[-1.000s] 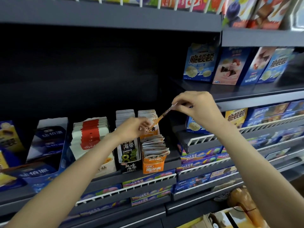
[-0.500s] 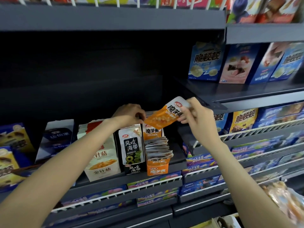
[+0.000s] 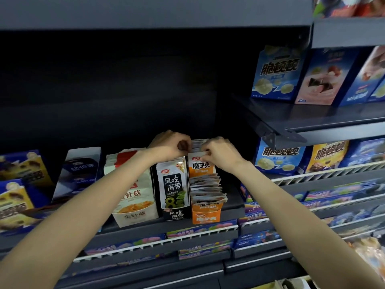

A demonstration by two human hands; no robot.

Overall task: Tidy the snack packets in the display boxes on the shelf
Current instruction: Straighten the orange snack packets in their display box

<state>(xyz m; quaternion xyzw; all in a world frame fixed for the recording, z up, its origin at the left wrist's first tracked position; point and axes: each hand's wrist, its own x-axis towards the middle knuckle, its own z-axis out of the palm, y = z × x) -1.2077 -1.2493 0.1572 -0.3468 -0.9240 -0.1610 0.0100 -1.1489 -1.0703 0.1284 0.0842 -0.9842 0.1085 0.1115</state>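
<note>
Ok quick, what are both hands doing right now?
Left hand: fingers curled at the back of the black box; grip cannot be told.
Right hand: pinching the orange packet.

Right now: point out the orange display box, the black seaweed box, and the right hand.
orange display box [image 3: 205, 216], head view, front panel.
black seaweed box [image 3: 173, 185], head view, front face.
right hand [image 3: 220, 154], head view, back of hand.

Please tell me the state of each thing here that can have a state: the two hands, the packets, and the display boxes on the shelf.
Left hand: fingers curled, at the packet row's back.
Right hand: pinches the upright packet's top.
Upright orange konjac packet: standing, face forward.
Orange cardboard display box: open, its front packets fanned and leaning.
Black seaweed display box: open, packets upright.
Cream mushroom display box: open, full.
Dark metal shelf: stocked.
</note>
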